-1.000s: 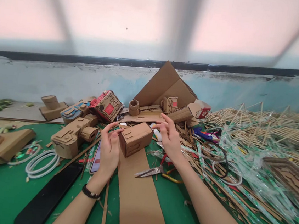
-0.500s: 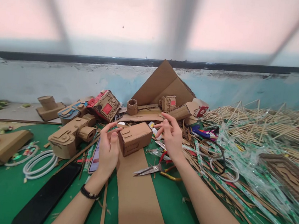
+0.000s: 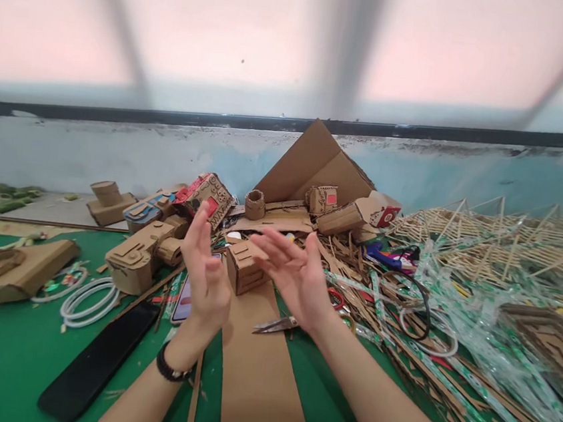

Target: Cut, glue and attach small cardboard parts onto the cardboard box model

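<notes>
My left hand [image 3: 205,282] is raised with its fingers stretched upward, holding nothing. Facing it, my right hand [image 3: 299,281] has its palm turned inward and fingers extended, also with nothing in it. Between and beyond them sits a small cardboard box [image 3: 246,271], partly covered by the right fingers. The box rests at the far end of a long flat cardboard strip [image 3: 264,377]. Scissors [image 3: 274,325] lie across the strip's right edge, their handles partly behind my right wrist. A phone [image 3: 183,300] with a lit screen is partly hidden behind my left hand.
Cardboard camera models [image 3: 138,256] stand at the left, near a coiled white tube [image 3: 89,301] and a black flat object [image 3: 100,363]. A large folded cardboard sheet [image 3: 311,160] leans on the wall. Clear plastic strips [image 3: 489,340] and thin wooden sticks [image 3: 490,239] pile up at the right.
My hands have turned so the palms face each other, and the right hand has moved left, now overlapping the box. The view has shifted slightly. The box stays on the strip.
</notes>
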A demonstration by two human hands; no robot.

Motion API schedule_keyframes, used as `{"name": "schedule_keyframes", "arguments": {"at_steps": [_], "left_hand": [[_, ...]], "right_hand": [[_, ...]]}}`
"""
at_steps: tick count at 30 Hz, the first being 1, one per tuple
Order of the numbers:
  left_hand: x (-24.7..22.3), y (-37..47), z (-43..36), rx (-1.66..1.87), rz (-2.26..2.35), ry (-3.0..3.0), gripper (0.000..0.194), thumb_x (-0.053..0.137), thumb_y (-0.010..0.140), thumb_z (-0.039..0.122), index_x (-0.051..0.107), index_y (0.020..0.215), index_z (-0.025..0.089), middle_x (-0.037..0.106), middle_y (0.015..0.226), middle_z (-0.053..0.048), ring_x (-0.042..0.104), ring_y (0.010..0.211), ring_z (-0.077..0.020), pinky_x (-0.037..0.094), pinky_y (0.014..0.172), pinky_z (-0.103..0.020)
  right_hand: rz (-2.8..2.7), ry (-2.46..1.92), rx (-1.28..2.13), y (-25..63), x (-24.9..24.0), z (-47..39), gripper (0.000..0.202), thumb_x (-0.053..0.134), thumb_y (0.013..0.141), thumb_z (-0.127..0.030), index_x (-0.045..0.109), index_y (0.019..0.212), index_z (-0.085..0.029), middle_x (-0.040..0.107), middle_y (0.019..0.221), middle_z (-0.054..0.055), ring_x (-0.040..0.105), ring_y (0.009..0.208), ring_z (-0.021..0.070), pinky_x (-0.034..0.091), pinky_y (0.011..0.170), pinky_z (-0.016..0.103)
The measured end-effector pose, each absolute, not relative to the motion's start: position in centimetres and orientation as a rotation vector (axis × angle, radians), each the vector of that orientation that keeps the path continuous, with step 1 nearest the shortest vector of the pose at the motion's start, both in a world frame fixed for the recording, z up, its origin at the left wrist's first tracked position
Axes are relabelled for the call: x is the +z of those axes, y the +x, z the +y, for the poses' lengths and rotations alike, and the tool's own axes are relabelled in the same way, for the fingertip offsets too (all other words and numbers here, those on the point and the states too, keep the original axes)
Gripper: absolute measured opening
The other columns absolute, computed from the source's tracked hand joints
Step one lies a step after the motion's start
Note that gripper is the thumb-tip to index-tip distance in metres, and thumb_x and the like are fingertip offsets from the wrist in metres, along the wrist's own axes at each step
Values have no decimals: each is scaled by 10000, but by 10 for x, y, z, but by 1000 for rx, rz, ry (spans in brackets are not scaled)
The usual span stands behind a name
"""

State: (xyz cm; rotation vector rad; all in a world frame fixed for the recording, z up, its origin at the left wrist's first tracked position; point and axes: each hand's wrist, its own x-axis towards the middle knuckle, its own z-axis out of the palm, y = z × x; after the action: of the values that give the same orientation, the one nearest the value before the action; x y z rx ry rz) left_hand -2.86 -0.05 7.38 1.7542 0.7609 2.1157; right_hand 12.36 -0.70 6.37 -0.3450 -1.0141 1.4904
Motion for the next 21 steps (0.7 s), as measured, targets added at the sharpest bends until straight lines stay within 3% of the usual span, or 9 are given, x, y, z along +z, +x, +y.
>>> {"name": "schedule_keyframes", "arguments": {"at_steps": [3,6,8,9,14,21], "left_hand": [[109,-8,-4,1945,623,1291,582,307,1037,718,519,1480,406,351,1721,-15,286,1608,-256,304,1283,-495],[137,1,2,1724,514,1021,702,253,997,792,524,1497,380,370,1712,-40,333,1588,-279,380,1244,-511],[150,4,6,1585,432,965,750,232,988,807,494,1539,372,397,1698,-53,344,1583,-292,375,1245,-531],[154,5,8,1534,390,958,761,216,987,809,477,1556,376,411,1690,-51,337,1586,-294,361,1250,-544],[170,11,10,1423,250,961,791,147,974,829,463,1568,413,466,1658,-17,252,1618,-296,281,1279,-583],[172,11,18,1261,210,834,747,155,1003,790,443,1567,393,440,1674,-2,210,1625,-321,275,1273,-613]], "right_hand": [[-1434,-398,1252,110,61,-21,793,115,1055,-722,708,1383,-310,659,1482,41,464,1522,258,352,1270,543],[-1813,-561,601,110,58,-22,725,283,1023,-763,670,1437,-310,294,1744,11,168,1642,305,216,1321,565],[-1897,-618,224,115,58,-19,685,317,1048,-706,635,1475,-276,42,1797,6,88,1650,343,210,1321,573],[-1901,-632,103,117,58,-18,658,296,1074,-656,624,1484,-259,-16,1799,10,86,1649,350,235,1316,568],[-1861,-677,-168,130,63,-12,569,238,1126,-480,656,1440,-257,37,1796,8,195,1634,328,326,1295,532],[-1818,-723,-349,143,61,-2,501,278,1126,-408,670,1425,-319,100,1786,-18,277,1608,337,370,1272,554]]}}
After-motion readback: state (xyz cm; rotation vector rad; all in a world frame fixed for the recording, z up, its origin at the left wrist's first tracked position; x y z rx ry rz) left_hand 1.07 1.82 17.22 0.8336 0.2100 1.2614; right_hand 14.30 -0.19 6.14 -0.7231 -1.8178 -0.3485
